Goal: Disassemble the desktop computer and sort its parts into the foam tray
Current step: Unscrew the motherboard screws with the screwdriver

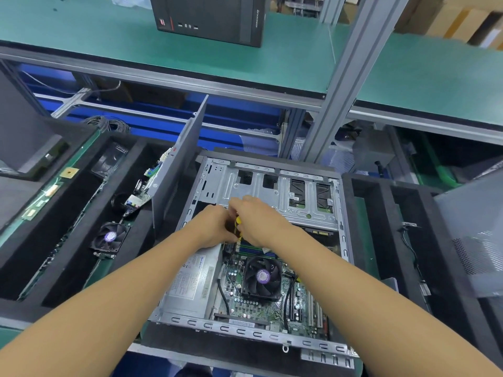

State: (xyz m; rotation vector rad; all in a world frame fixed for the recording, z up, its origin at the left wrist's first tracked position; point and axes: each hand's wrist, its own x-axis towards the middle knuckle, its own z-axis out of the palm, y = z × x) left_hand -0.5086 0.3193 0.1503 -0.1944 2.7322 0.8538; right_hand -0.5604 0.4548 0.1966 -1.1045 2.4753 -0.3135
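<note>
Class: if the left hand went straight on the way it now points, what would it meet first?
The left hand points up and right; it would almost at once meet the yellow part gripped by the right hand, then that hand itself. Depth is unclear, so likely, not certain.

- Bright, even light from overhead; green bench top point(299, 50) uniformly lit, shadows soft and faint.
- Mild sheen on the bare metal drive cage point(258, 186) and power supply point(190, 281).
- Black foam tray point(76, 304) wells read dark; detail sinks in their depths.
- Wide-angle bending: aluminium post point(340, 91) and bench edges lean and curve toward the frame borders.
- Slight softness around left hand point(215, 227) and right hand point(261, 219); yellow piece point(238, 221) between them lacks crisp edges.
</note>
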